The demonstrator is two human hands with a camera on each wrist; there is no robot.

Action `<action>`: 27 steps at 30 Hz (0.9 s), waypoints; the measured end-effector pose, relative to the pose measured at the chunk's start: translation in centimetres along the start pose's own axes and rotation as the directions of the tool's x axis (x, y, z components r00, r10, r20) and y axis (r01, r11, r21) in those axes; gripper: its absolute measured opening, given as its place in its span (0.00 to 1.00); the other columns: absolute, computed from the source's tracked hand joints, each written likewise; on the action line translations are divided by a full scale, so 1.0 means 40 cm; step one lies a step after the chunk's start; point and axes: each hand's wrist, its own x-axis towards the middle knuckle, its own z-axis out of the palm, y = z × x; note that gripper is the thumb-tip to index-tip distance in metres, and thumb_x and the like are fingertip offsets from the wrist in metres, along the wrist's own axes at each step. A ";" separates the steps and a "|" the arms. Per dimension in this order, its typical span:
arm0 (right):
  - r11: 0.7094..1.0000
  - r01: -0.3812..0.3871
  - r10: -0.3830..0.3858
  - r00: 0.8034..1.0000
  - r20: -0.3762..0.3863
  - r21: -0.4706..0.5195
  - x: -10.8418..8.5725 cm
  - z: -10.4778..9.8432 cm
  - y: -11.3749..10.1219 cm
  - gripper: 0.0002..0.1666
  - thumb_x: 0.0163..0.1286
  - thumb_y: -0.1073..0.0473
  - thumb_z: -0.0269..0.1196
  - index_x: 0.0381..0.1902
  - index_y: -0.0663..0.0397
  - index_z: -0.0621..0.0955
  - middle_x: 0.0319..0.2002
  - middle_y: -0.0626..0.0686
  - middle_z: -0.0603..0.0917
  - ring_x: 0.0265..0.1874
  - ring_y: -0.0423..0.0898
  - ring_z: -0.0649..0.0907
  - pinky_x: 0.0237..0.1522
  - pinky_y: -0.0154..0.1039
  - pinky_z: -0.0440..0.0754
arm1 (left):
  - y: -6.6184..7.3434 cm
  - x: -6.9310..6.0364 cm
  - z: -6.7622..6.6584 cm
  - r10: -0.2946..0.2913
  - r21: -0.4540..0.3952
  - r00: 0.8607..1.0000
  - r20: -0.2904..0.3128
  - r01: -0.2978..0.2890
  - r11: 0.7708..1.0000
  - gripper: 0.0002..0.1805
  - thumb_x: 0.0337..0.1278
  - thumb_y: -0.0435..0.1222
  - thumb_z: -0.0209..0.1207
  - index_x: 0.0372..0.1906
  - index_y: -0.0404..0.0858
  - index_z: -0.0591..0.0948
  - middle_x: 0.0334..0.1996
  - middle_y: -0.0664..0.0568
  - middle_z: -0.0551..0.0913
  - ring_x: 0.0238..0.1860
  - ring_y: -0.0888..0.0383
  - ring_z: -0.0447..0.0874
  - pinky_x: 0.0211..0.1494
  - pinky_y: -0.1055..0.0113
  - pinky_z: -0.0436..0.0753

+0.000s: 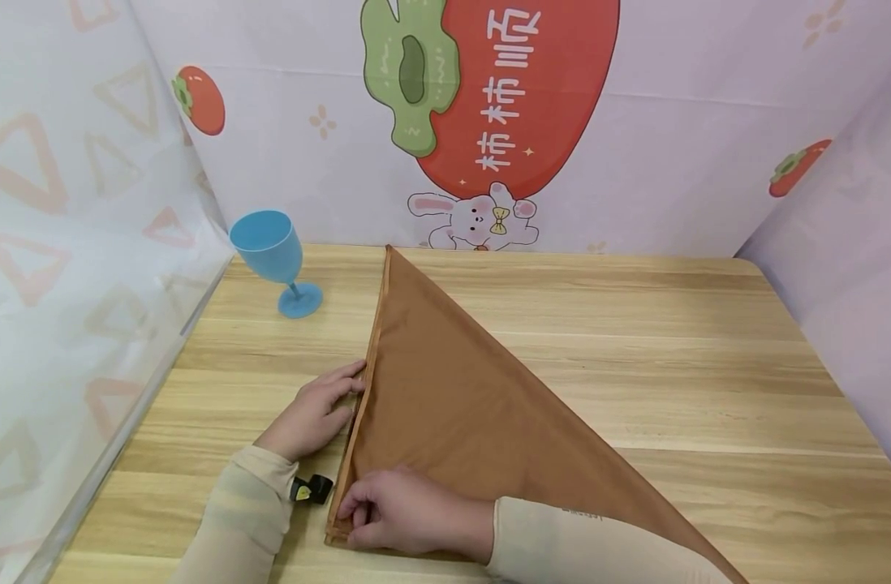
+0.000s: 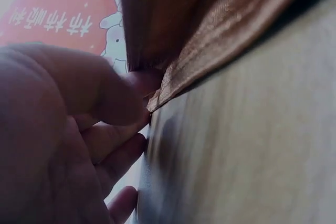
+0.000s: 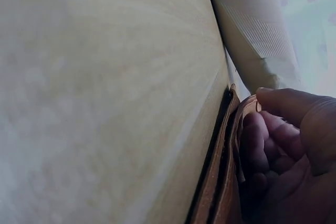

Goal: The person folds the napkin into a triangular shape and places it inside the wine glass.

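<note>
A brown cloth (image 1: 445,389), doubled into a triangle, lies on the wooden table with one corner at the far edge and a long slanted side to the right. Along its left side my left hand (image 1: 316,414) lies with extended fingers touching the hemmed edge. In the left wrist view one fingertip (image 2: 144,81) reaches between the two layers. At the near left corner my right hand (image 1: 409,511) pinches the upper layer between thumb and curled fingers. The right wrist view shows that layer's hem (image 3: 247,103) lifted slightly off the layer beneath.
A blue goblet (image 1: 270,251) stands upright at the back left of the table (image 1: 708,365), apart from the cloth. A printed curtain (image 1: 679,162) hangs behind the table, with more sheeting along both sides. A small black device (image 1: 314,489) sits at the left wrist.
</note>
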 end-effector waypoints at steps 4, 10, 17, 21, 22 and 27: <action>0.982 0.042 -0.042 0.999 0.002 -0.183 0.002 -0.002 -0.003 0.06 0.63 0.54 0.72 0.37 0.43 0.86 0.26 0.31 0.76 0.25 0.22 0.71 0.31 0.16 0.68 | 0.002 0.002 -0.002 -0.040 -0.068 0.999 -0.004 0.040 0.997 0.10 0.72 0.31 0.53 0.38 0.43 0.84 0.71 0.41 0.69 0.71 0.37 0.64 0.69 0.38 0.66; 0.918 0.085 -0.087 0.996 0.013 -0.387 0.005 0.004 -0.008 0.06 0.59 0.49 0.73 0.29 0.36 0.84 0.24 0.31 0.73 0.22 0.24 0.68 0.26 0.19 0.64 | -0.003 0.000 0.000 -0.054 -0.077 0.999 0.006 0.055 0.996 0.10 0.68 0.38 0.62 0.29 0.51 0.81 0.72 0.41 0.69 0.72 0.36 0.62 0.70 0.39 0.65; 0.884 0.117 -0.143 0.990 -0.022 -0.453 0.000 0.013 -0.004 0.10 0.61 0.54 0.70 0.23 0.32 0.83 0.20 0.30 0.71 0.18 0.23 0.66 0.19 0.20 0.62 | 0.004 0.000 -0.002 -0.021 -0.057 1.000 0.000 0.021 0.998 0.13 0.61 0.30 0.62 0.25 0.50 0.77 0.70 0.40 0.70 0.71 0.38 0.66 0.68 0.43 0.69; 0.883 0.135 -0.160 0.987 -0.018 -0.449 -0.004 0.011 -0.002 0.11 0.60 0.54 0.70 0.21 0.30 0.83 0.19 0.29 0.71 0.17 0.22 0.65 0.19 0.20 0.62 | 0.001 0.000 -0.006 -0.025 -0.054 0.999 0.021 0.026 0.998 0.14 0.56 0.28 0.61 0.23 0.49 0.75 0.71 0.41 0.69 0.72 0.40 0.66 0.66 0.45 0.71; 0.885 0.139 -0.162 0.987 -0.014 -0.445 -0.005 0.011 -0.001 0.11 0.59 0.54 0.71 0.21 0.30 0.83 0.19 0.28 0.71 0.17 0.22 0.65 0.20 0.19 0.62 | -0.001 0.000 -0.007 -0.027 -0.053 0.999 0.028 0.029 0.998 0.14 0.55 0.28 0.61 0.23 0.49 0.74 0.72 0.41 0.69 0.72 0.41 0.65 0.66 0.46 0.72; 0.899 0.139 -0.146 0.989 0.015 -0.415 -0.005 0.008 0.000 0.10 0.60 0.52 0.71 0.22 0.28 0.84 0.21 0.25 0.74 0.18 0.20 0.66 0.22 0.18 0.63 | -0.010 0.000 -0.007 -0.018 -0.039 0.998 0.054 0.021 0.999 0.16 0.52 0.28 0.63 0.20 0.50 0.74 0.73 0.41 0.66 0.72 0.40 0.65 0.65 0.47 0.72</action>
